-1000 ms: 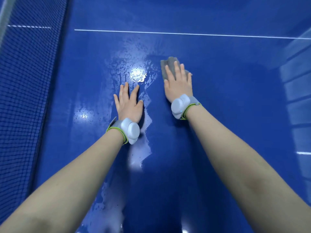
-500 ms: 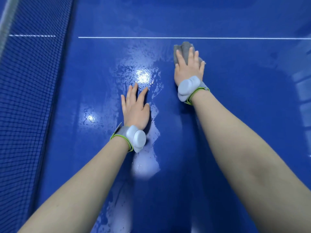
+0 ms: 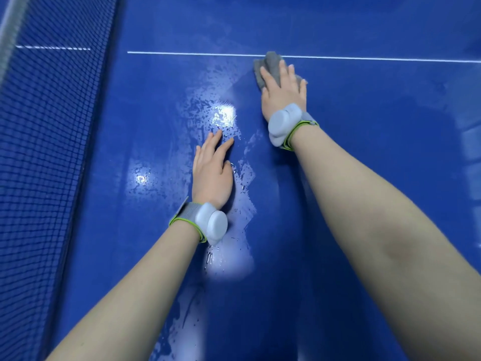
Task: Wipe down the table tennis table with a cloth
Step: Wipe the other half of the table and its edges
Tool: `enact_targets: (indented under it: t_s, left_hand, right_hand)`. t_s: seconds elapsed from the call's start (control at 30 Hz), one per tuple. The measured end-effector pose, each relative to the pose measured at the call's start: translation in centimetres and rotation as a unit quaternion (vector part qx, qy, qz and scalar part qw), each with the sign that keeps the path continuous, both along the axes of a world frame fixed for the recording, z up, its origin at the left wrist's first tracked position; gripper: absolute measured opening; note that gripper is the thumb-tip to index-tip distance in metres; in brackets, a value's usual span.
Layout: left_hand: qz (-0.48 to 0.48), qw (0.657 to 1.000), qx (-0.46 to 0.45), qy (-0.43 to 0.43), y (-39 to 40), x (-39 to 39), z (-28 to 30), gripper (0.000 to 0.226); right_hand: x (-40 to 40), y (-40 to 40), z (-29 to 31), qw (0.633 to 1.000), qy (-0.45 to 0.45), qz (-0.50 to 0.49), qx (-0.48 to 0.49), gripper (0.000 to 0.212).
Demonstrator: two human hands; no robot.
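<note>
The blue table tennis table (image 3: 364, 178) fills the view, its surface glossy and streaked with water droplets. A grey cloth (image 3: 268, 65) lies bunched on it, its far tip reaching the white centre line (image 3: 195, 54). My right hand (image 3: 282, 91) presses flat on the cloth with straight fingers, covering its near half. Palm down, my left hand (image 3: 212, 169) rests on the wet surface nearer to me, fingers straight, holding nothing. Both wrists wear grey bands with pale round devices.
The dark blue net (image 3: 46, 152) stands along the left side, with its white top band (image 3: 6, 29) at the upper left corner. Wet patches and light reflections (image 3: 221, 115) lie between my hands. Pale reflections show on the table's right side.
My right hand has slid the cloth away from me, up to the white line. My left hand has stayed planted flat on the table.
</note>
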State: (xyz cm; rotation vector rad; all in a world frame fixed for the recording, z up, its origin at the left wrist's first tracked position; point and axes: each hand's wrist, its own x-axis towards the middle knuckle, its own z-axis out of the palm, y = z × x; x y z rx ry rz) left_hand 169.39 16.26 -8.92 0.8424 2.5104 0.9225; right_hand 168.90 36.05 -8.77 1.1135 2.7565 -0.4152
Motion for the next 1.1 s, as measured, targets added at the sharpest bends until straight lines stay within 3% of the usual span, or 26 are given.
enact_targets:
  t_s: [0.07, 0.23, 0.3, 0.5, 0.6, 0.8, 0.87, 1.03, 1.1]
  left_hand:
    - [0.005, 1.0, 0.004, 0.005, 0.0, 0.1, 0.0, 0.052]
    - [-0.003, 1.0, 0.014, 0.0, -0.3, -0.4, -0.1, 0.055]
    - [-0.014, 1.0, 0.013, -0.002, -1.0, 0.0, 0.1, 0.056]
    - [-0.007, 1.0, 0.005, -0.025, -4.5, 1.3, 0.2, 0.055]
    - [0.0, 1.0, -0.002, -0.028, -5.9, 1.9, 0.2, 0.055]
    - [0.015, 0.999, -0.02, -0.025, -8.0, 3.4, 0.4, 0.054]
    - [0.016, 0.999, -0.028, -0.028, -9.1, 4.0, 0.6, 0.054]
    - [0.024, 0.998, -0.046, -0.037, -11.5, 5.0, 0.7, 0.055]
    - [0.029, 0.997, -0.053, -0.038, -12.5, 5.6, 0.8, 0.055]
  right_hand:
    - [-0.8, -1.4, 0.2, 1.0, -0.007, 0.03, 0.005, 0.049]
    - [-0.1, -6.6, 0.8, 0.971, 0.011, 0.238, -0.016, 0.049]
    - [1.6, -6.2, 0.8, 0.963, 0.016, 0.266, -0.032, 0.048]
    - [4.3, -3.8, -0.2, 1.0, 0.009, 0.022, -0.009, 0.047]
    - [4.5, -6.2, 0.1, 0.999, 0.0, 0.046, -0.004, 0.048]
    - [7.4, -11.2, 0.7, 0.967, 0.011, 0.254, -0.013, 0.048]
    - [8.8, -10.2, 0.9, 0.96, 0.012, 0.28, -0.021, 0.048]
    - [10.4, -8.7, 0.4, 0.998, -0.027, 0.061, -0.003, 0.048]
    - [10.2, -10.6, 0.6, 0.999, -0.031, 0.041, 0.0, 0.049]
